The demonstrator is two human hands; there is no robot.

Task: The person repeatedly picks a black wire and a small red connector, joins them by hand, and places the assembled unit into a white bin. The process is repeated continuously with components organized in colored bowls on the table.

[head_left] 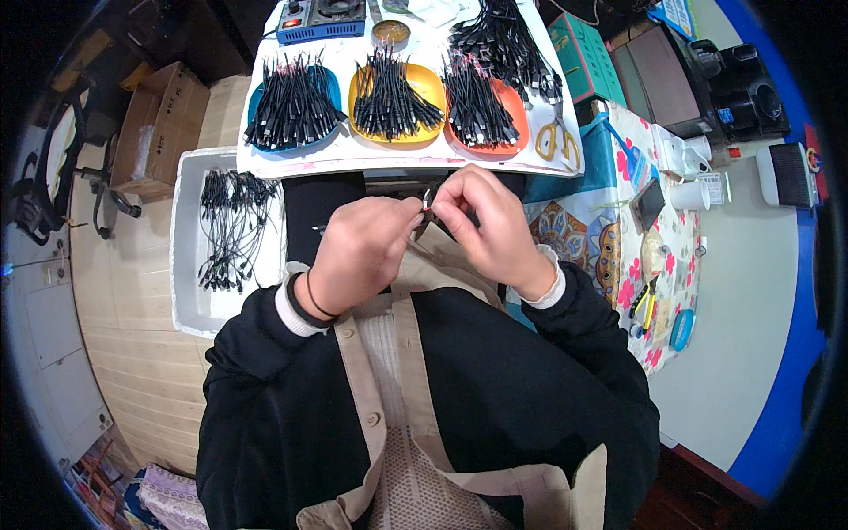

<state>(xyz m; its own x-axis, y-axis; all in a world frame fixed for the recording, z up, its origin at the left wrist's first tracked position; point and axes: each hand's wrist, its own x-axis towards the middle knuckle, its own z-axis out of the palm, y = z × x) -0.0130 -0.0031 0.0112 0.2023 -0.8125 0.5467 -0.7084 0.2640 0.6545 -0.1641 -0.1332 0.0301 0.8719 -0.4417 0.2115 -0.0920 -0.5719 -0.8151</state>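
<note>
Both of my hands meet in front of my chest, just below the white table's near edge. My left hand (367, 243) is closed, thumb and forefinger pinching what looks like a short black cable. A pale metal-looking end (427, 198) shows between the fingertips, and another small light tip (319, 229) pokes out beside the left hand. My right hand (486, 225) pinches at the same small end from the other side. Most of the cable is hidden by my fingers. Ahead, bundled black cables fill a blue tray (333, 81), a yellow tray (433, 81) and an orange tray (519, 110).
More cables (508, 44) are heaped at the table's far right, near gold-handled scissors (558, 141). A blue device (320, 28) and a round tin (390, 34) stand at the back. A white foam box (190, 296) with cables is at left; a flowered table (680, 238) is at right.
</note>
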